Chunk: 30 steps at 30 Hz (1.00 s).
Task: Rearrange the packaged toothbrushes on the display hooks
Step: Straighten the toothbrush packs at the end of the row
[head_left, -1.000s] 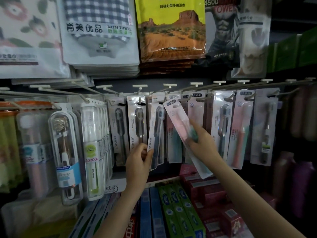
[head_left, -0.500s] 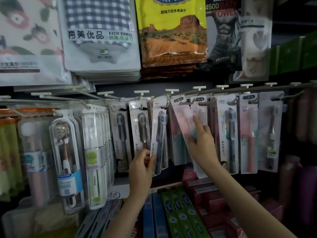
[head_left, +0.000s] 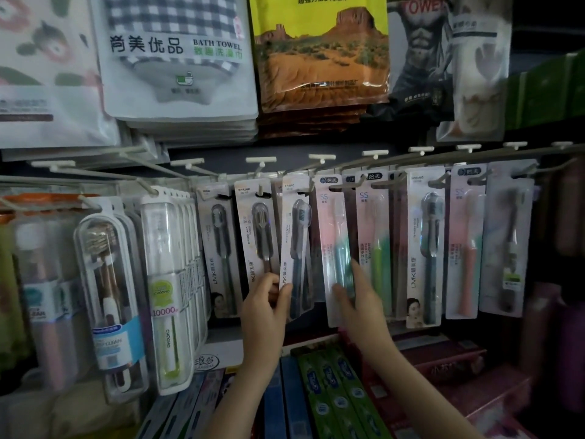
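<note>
A row of packaged toothbrushes hangs from white display hooks [head_left: 321,157]. My left hand [head_left: 266,307] pinches the lower edge of a grey pack with a dark toothbrush [head_left: 296,248], which tilts slightly beside two similar grey packs [head_left: 258,229]. My right hand [head_left: 357,296] holds the lower part of a pink-and-teal toothbrush pack [head_left: 335,242] that hangs upright by its top from a hook. To its right hang a pink-and-green pack [head_left: 375,236], a grey pack with a dark brush [head_left: 427,245], a pink pack [head_left: 465,242] and a clear pack [head_left: 506,242].
Bulky clear toothbrush cases [head_left: 107,299] and white-green cases [head_left: 166,289] hang at left. Bath towel packs [head_left: 177,58] and a yellow pack [head_left: 319,52] hang above. Toothpaste boxes [head_left: 335,394] and red boxes [head_left: 449,369] lie on the shelf below.
My right hand swung the pink-and-teal pack from a leftward tilt to upright, its top now at a hook, and slid down to its lower part. My left hand stayed on the grey pack.
</note>
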Each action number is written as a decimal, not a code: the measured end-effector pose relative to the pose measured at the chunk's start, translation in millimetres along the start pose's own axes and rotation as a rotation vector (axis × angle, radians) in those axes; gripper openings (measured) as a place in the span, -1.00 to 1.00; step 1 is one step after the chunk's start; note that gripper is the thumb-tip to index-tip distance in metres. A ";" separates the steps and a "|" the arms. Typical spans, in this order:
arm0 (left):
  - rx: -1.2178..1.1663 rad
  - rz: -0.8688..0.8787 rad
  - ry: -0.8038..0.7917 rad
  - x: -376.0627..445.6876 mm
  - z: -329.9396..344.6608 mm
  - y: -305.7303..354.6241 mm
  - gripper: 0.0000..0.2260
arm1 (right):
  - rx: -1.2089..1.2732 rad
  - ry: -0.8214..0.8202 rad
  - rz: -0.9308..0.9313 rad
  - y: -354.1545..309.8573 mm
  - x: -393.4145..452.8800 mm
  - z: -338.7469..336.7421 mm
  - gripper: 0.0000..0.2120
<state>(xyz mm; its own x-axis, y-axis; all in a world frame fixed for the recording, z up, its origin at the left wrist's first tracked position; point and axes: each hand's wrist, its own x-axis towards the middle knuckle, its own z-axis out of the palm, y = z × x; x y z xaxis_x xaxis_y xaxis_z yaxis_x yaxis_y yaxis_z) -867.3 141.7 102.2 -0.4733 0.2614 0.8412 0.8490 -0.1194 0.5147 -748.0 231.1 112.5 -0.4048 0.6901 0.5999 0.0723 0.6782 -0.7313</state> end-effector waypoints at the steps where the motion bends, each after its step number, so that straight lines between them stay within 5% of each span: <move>1: -0.007 -0.001 0.000 -0.7 1.2 0.5 -0.91 | 0.017 0.009 0.015 4.9 -3.1 4.6 -0.52; 13: 0.003 -0.010 0.001 -1.7 8.4 -3.0 -0.90 | -0.217 0.020 -0.067 9.3 -10.7 22.0 -0.46; 16: -0.023 -0.011 -0.005 -2.5 10.3 -1.0 -0.88 | -0.304 0.231 -0.293 6.4 -24.3 3.9 -0.50; 19: -0.044 -0.022 -0.006 -2.1 10.2 0.5 -0.88 | -0.348 0.433 -0.299 9.0 -12.2 -16.1 -0.45; 24: -0.050 -0.026 -0.006 -2.5 9.4 0.1 -0.88 | -0.336 0.304 -0.069 13.1 13.5 -17.3 -0.24; 30: -0.040 -0.018 -0.005 -2.0 3.5 -2.0 -0.89 | -0.084 0.229 -0.039 0.9 13.0 -35.5 -0.38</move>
<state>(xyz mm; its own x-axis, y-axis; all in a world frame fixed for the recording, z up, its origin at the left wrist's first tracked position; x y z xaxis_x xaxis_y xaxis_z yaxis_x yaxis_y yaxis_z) -867.3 144.8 98.9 -0.4875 0.2689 0.8307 0.8300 -0.1524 0.5365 -720.8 249.7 131.1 -0.1924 0.6961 0.6917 0.1406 0.7172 -0.6826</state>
